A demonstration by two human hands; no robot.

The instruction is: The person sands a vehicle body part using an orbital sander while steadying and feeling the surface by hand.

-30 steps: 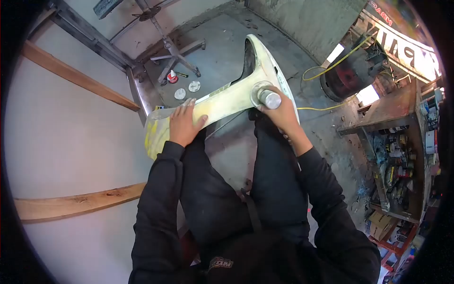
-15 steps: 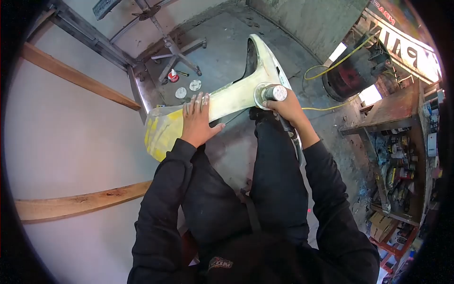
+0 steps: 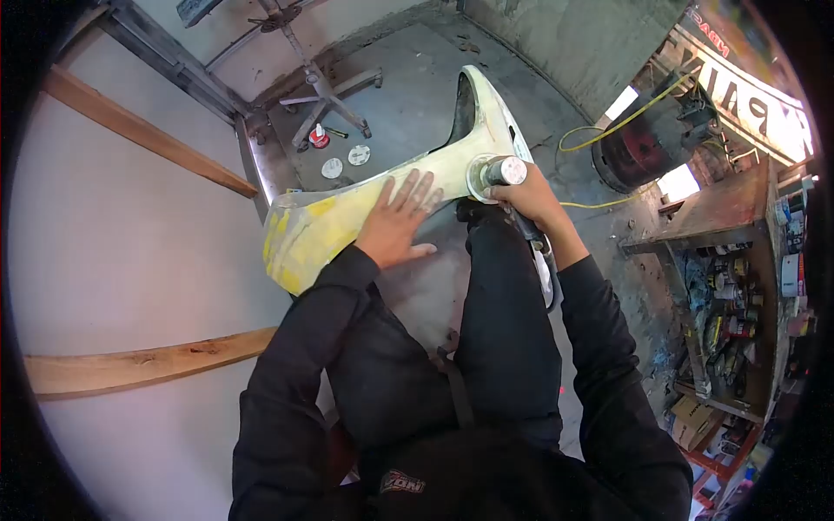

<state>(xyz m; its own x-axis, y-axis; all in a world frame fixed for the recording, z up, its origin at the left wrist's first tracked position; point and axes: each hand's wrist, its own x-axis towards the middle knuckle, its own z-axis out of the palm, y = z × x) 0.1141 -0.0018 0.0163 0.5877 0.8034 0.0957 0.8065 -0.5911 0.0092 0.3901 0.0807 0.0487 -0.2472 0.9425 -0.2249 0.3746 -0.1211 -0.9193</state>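
Observation:
A curved body panel (image 3: pixel 334 227), cream with yellow patches, lies across in front of my legs. My left hand (image 3: pixel 395 221) rests flat on its middle, fingers outstretched and dusty. My right hand (image 3: pixel 527 193) is wrapped round an air sander (image 3: pixel 511 170), whose round pad sits against the panel near its right-hand fork. A dark hose runs down from the sander beside my right leg. The underside of the panel is hidden.
Two sanding discs (image 3: pixel 359 155) and a red-and-white container (image 3: pixel 319 136) lie on the floor by a wheeled stand (image 3: pixel 323 91). A dark tank (image 3: pixel 643 143) with a yellow hose (image 3: pixel 599 205) stands right, near a shelf (image 3: pixel 721 227) of cans. Wooden battens (image 3: pixel 148 369) line the left wall.
My left hand has slid right along the panel, toward the sander, and its fingers are more spread. My right hand keeps its hold on the sander in nearly the same place.

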